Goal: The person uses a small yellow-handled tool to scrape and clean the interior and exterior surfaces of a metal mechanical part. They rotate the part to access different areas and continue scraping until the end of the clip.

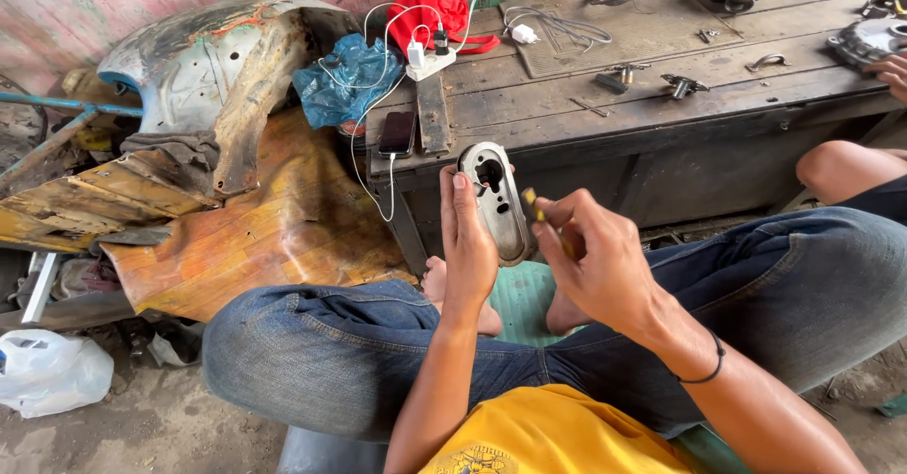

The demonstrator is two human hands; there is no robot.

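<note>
The left hand (468,238) was closed around a grey, oblong metal cover plate with a keyhole-shaped opening (498,200), fingers wrapped along its left edge and the thumb behind, holding it upright above the crossed legs in blue jeans (321,361). The right hand (595,266) was just beside it, its fingers pinched together on a slim tool with a yellow-and-dark handle (535,207), whose end met the plate's right rim. The plate hung in front of a low, dark wooden workbench (680,105). On the bench lay a black phone (398,134) on a white cable, a white power strip with plugs (430,61), a red cloth (436,16) and small metal fittings (682,85). A crumpled blue plastic bag (345,82) sat at the bench's left end, next to a rusted, paint-worn vehicle body panel (217,68). At the far right another person's knee (841,172) and fingers (893,72) showed near a round grey metal casing (869,39). A white plastic bag (52,370) lay on the dirt floor at lower left.
</note>
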